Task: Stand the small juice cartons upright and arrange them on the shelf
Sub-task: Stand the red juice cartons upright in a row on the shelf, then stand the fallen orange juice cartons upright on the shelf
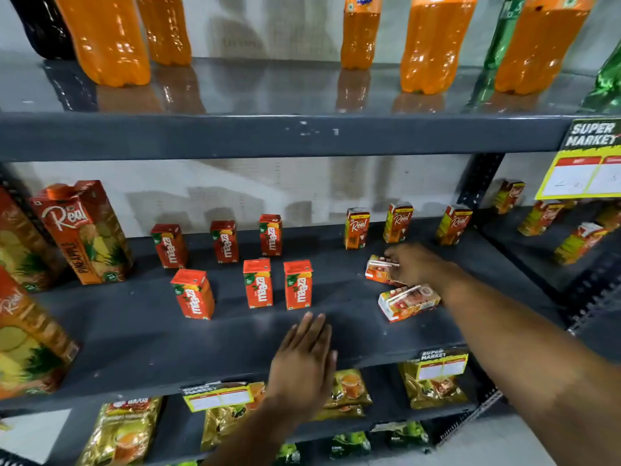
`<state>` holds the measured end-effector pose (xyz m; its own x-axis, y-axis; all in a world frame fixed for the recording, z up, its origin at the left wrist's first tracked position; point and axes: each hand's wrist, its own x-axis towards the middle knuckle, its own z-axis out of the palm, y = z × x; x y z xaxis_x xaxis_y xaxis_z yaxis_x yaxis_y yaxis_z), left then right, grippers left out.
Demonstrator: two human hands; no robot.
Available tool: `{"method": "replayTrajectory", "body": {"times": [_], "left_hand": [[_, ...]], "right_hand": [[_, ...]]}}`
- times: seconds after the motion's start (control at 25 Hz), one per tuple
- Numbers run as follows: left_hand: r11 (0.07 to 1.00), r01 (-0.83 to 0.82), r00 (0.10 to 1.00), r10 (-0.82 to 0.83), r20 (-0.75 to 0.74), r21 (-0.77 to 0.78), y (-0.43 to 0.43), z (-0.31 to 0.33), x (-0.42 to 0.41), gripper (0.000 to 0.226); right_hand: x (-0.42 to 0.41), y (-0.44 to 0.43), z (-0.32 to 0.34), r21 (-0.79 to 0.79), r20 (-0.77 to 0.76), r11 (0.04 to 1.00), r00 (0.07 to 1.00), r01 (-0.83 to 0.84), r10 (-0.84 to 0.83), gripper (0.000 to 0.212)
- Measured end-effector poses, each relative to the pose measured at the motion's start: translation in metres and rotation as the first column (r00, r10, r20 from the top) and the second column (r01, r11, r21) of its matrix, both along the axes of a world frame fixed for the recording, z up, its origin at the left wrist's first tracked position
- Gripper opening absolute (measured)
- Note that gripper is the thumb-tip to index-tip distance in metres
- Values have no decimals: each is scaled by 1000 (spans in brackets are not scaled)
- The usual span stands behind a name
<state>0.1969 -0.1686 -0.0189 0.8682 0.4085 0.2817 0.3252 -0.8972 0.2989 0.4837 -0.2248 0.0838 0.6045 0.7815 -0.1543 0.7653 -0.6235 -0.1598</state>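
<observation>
On the dark grey shelf several small red Maaza cartons stand upright in two rows at the middle. Three small Real cartons stand upright at the back right. Two small cartons lie flat at the right: one under my right hand, whose fingers close around it, and another just in front, beside my wrist. My left hand rests flat and open near the shelf's front edge, holding nothing.
Large Real pineapple cartons stand at the left end. Orange soda bottles line the shelf above. Gold packets fill the shelf below. A yellow price tag hangs at the right; more small cartons sit on the neighbouring shelf.
</observation>
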Motion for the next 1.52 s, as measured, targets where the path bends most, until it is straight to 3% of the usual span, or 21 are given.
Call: {"method": "replayTrajectory", "body": {"times": [0.16,0.24,0.36,0.44,0.64,0.88,1.0,1.12,1.24,1.4,1.52], "left_hand": [[986,-162,964,165,-207,28,-10,2,76,63],[986,-157,938,169,-302,64,-10,0,80,65],[983,-146,920,175,-351,109,-13,3,77,65],[979,-166,915,196,-353,115,-16,4,78,65],[981,-171,910,192,-368,89,-17,7,78,64],[983,-159,901,181,-395,88,-17,9,79,64],[986,-147,910,166,-380,81,-15,6,77,65],[987,-146,917,160,-366,68,-14,4,76,65],[987,-151,920,159,-358,49,-14,4,77,65],[988,-148,924,155,-350,45,-13,3,77,64],[988,-146,925,153,-348,47,-13,3,76,64]], "right_hand": [[11,14,-9,-87,-3,994,998,-70,70,62],[14,17,-11,-40,6,996,997,-77,77,71],[14,16,-5,292,-154,956,988,27,19,72],[10,13,-7,423,-228,898,973,121,-24,71],[1,13,-24,429,-182,881,974,199,-132,62],[7,17,-22,306,-201,920,961,244,-188,91],[10,17,-9,327,-162,921,973,213,-168,89],[14,22,4,249,-87,958,989,140,-121,69],[16,24,26,62,-66,996,995,-67,71,54],[22,19,50,-165,97,862,862,-478,497,51],[24,21,48,-240,212,791,764,-563,609,53]]}}
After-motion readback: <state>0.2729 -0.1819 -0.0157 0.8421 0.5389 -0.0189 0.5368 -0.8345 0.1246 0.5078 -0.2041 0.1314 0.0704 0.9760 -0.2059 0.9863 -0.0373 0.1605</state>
